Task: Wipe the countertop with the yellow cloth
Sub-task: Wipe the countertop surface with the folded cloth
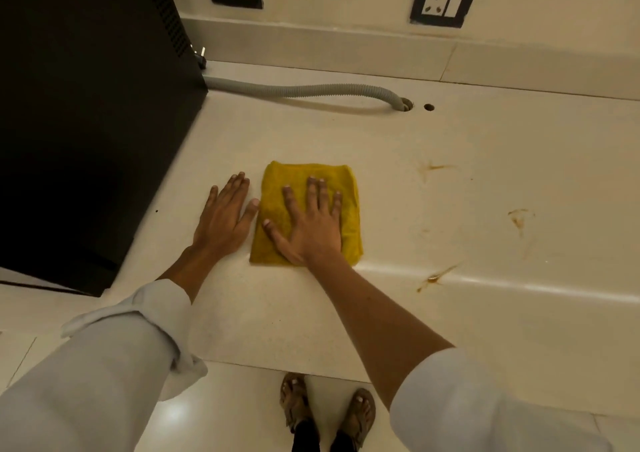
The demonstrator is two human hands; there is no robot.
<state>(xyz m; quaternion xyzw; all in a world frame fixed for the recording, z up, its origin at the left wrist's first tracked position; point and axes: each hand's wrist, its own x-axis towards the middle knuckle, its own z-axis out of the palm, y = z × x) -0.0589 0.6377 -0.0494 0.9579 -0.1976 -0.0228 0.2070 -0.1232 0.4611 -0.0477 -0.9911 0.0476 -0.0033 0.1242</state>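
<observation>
A folded yellow cloth [349, 216] lies flat on the cream countertop [450, 160], near its middle. My right hand [310, 223] presses down on the cloth with the palm flat and the fingers spread. My left hand [225, 217] rests flat on the bare countertop just left of the cloth, its thumb touching the cloth's left edge. Brown stains [517, 219] mark the countertop to the right of the cloth, and one brown smear [434, 278] sits at the front lip.
A tall black appliance [86, 122] stands on the countertop at the left. A grey corrugated hose [311, 90] runs from behind it into a hole at the back. Two wall sockets [443, 1] are above. My sandalled feet [325, 413] show on the tiled floor below.
</observation>
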